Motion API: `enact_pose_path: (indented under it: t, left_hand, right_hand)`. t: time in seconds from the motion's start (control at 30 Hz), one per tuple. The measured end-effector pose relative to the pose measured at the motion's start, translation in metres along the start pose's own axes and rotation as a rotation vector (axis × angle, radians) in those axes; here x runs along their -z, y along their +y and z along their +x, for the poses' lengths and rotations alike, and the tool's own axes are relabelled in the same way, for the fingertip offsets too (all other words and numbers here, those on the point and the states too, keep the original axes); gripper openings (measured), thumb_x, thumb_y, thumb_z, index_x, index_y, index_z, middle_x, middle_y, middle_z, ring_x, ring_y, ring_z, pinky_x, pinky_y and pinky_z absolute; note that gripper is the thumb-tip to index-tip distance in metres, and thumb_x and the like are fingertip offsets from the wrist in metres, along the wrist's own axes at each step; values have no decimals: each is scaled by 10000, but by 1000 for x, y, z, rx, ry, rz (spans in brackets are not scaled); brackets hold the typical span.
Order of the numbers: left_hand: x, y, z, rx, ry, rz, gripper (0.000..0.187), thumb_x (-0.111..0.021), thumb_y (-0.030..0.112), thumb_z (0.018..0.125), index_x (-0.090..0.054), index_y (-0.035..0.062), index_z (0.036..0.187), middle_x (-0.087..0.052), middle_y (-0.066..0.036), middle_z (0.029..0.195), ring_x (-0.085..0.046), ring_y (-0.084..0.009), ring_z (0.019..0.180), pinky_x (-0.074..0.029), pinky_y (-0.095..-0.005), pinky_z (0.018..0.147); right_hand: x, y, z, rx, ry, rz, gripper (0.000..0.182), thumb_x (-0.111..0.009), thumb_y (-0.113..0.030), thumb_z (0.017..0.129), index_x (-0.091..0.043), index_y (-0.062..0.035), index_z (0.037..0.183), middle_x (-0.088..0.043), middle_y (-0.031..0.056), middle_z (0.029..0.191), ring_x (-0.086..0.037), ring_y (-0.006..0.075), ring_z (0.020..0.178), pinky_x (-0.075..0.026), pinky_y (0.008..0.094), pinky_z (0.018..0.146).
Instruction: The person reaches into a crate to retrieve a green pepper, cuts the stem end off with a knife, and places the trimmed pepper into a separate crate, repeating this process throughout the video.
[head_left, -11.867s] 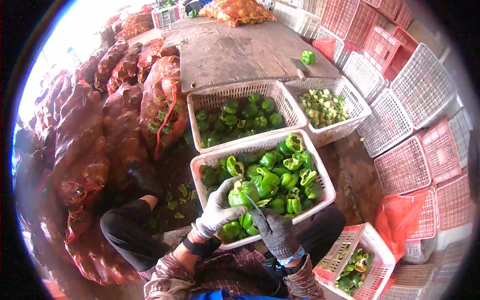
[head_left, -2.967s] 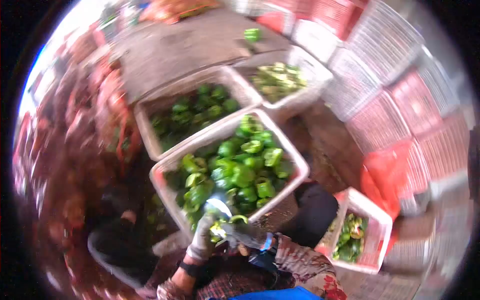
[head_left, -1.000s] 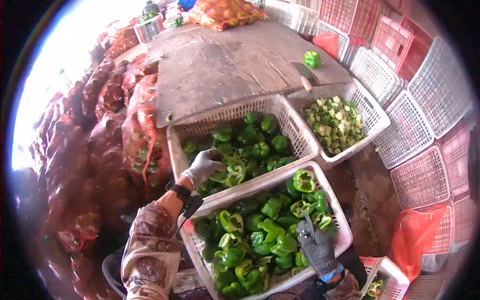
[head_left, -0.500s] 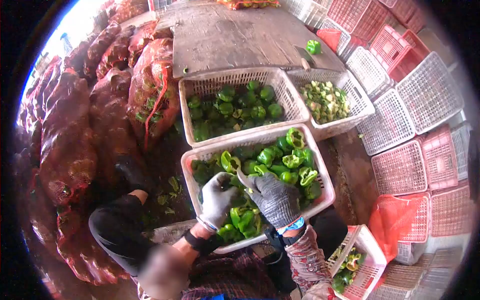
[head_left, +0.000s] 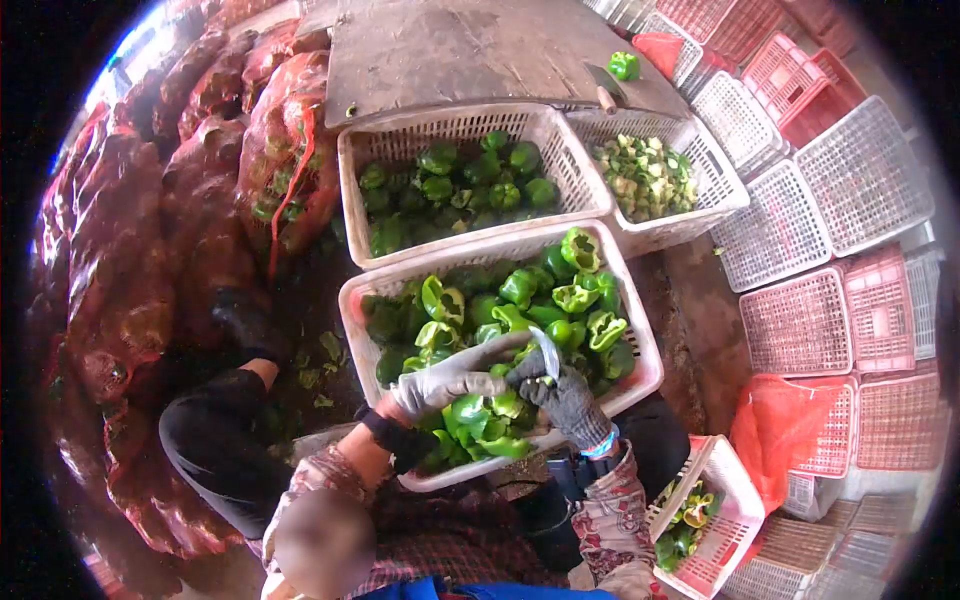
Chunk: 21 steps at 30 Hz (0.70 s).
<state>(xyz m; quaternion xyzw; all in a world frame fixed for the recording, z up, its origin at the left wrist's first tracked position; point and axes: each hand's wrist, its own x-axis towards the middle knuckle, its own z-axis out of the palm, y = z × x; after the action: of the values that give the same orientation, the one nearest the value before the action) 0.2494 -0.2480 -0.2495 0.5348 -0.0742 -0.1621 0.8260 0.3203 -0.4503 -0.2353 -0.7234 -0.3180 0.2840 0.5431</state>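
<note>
My left hand (head_left: 440, 384), in a light grey glove, curls its fingers around a green bell pepper (head_left: 499, 370), mostly hidden by the glove. My right hand (head_left: 570, 402), in a dark grey knitted glove, is closed on a knife whose pale curved blade (head_left: 549, 352) points up between the hands. Both hands nearly meet above the front white crate (head_left: 650, 340). Inside it lie many green bell peppers, several cut open with pale insides, such as the opened pepper (head_left: 605, 330) at the right. Loose pepper pieces (head_left: 475, 425) lie just below my hands.
Behind stands a crate of whole peppers (head_left: 350, 205), beside a crate of chopped pale-green pieces (head_left: 735, 190). A board (head_left: 450, 60) bears one pepper (head_left: 623, 66) and a wooden-handled tool (head_left: 606, 98). Red mesh sacks (head_left: 130, 260) fill the left; stacked crates (head_left: 795, 325) line the right.
My left hand has shifted right, its fingers stretching toward my right hand. My right hand has turned, so the blade stands more upright. The whole view has shifted slightly.
</note>
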Motion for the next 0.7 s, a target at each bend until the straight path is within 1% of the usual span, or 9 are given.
enact_pose_path:
  t: [0.07,0.13,0.17,0.27,0.37,0.43,0.5,0.67,0.7]
  left_hand:
    - [4,2,12,-12,-73,-81,981,-725,481,754,-242,18,1470,-425,-102,1391,-411,-196,1274,-335,-341,1064]
    - [-19,8,16,6,197,-141,651,-716,105,792,-418,-3,1361,-607,-29,1091,-589,-116,948,-478,-256,868]
    - [-28,1,22,-16,295,-161,592,-714,88,793,-461,-2,1321,-615,-20,1057,-580,-102,927,-476,-249,854]
    - [-44,-12,26,-176,696,118,373,-716,90,806,-582,21,1147,-615,-1,960,-548,-73,850,-476,-229,774]
    - [-46,-25,14,-139,1005,-41,215,-673,81,848,-591,47,1044,-594,22,866,-514,-47,762,-456,-214,661]
    - [-38,-40,8,-231,995,-61,176,-652,69,864,-606,37,1031,-595,20,878,-513,-42,763,-448,-207,673]
    - [-39,-24,-4,-249,951,64,150,-643,63,868,-620,33,1013,-598,19,902,-522,-48,788,-450,-211,721]
    - [0,41,-35,-186,1129,333,197,-647,103,857,-625,43,1043,-632,-21,912,-575,-104,848,-474,-259,772]
    - [8,54,-41,-137,1160,806,262,-649,105,841,-622,24,1088,-653,-91,1040,-631,-221,933,-508,-315,836]
  right_hand:
    - [4,-1,11,-72,83,526,190,-548,-118,934,-590,-16,1088,-666,61,952,-612,174,914,-495,342,835]
    - [7,17,28,-95,301,381,184,-529,-135,950,-608,8,1034,-672,78,929,-624,182,875,-499,336,781]
    - [8,18,31,-88,359,-38,201,-536,-170,948,-626,9,967,-665,98,874,-621,185,812,-500,341,743]
    - [9,61,47,-44,574,47,238,-576,-254,917,-615,-21,886,-631,93,806,-579,181,718,-475,341,663]
    - [45,90,56,-369,745,181,305,-608,-357,874,-571,-78,758,-556,37,687,-505,161,579,-422,348,517]
    - [29,-9,52,-567,777,305,260,-625,-318,885,-578,-83,784,-511,-7,614,-427,113,454,-363,309,423]
    - [11,-1,43,-237,746,407,194,-619,-277,917,-618,-85,885,-518,-38,608,-423,66,464,-331,229,419]
    - [-2,-18,32,-102,710,487,142,-641,-189,910,-630,-61,971,-594,-13,732,-505,69,535,-410,213,471]
    - [-5,-4,32,24,730,426,102,-640,-148,905,-631,-58,954,-626,28,747,-589,114,622,-493,257,574]
